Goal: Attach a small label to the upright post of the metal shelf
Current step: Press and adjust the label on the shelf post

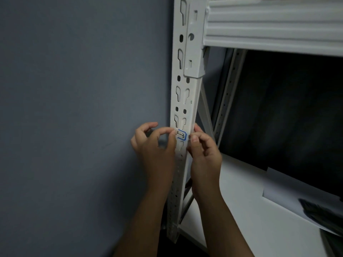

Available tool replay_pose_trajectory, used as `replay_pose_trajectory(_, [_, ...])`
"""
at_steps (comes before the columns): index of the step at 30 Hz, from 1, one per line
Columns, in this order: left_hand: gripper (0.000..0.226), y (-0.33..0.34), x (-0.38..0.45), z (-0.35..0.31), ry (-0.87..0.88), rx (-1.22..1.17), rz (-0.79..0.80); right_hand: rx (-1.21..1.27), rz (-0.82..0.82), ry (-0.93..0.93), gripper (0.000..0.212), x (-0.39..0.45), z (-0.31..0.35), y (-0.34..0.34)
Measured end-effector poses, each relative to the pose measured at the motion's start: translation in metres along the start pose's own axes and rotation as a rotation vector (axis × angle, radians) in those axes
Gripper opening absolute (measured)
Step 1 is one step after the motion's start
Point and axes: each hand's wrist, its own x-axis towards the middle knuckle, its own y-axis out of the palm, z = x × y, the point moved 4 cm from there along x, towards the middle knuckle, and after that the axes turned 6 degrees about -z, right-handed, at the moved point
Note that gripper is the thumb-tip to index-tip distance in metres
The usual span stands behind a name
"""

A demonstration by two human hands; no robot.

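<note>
A white metal upright post [185,101] with keyhole slots runs down the middle of the view. A small white label [181,135] with a blue border and dark handwriting lies on the post's front face. My left hand [157,145] is at the label's left edge, thumb and forefinger curled and touching it. My right hand [202,147] is at the label's right edge, thumb and fingers curled against the post's corner. Both hands cover the label's ends.
A grey wall [83,108] fills the left side. A white horizontal beam [269,25] joins the post at top right. Below it is a white shelf board [250,210] with a dark object [323,214] at the right edge. The shelf's inside is dark.
</note>
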Motion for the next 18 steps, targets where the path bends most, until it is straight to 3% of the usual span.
replay_pose_trajectory(7, [0.007,0.002,0.001,0.004,0.077,0.038,0.027,-0.017,-0.014,-0.004,0.012,0.0,-0.001,0.0])
replay_pose_trajectory(18, [0.01,0.009,-0.001,0.0,-0.011,0.021,0.02,-0.009,-0.021,0.016,0.01,-0.001,0.002,0.0])
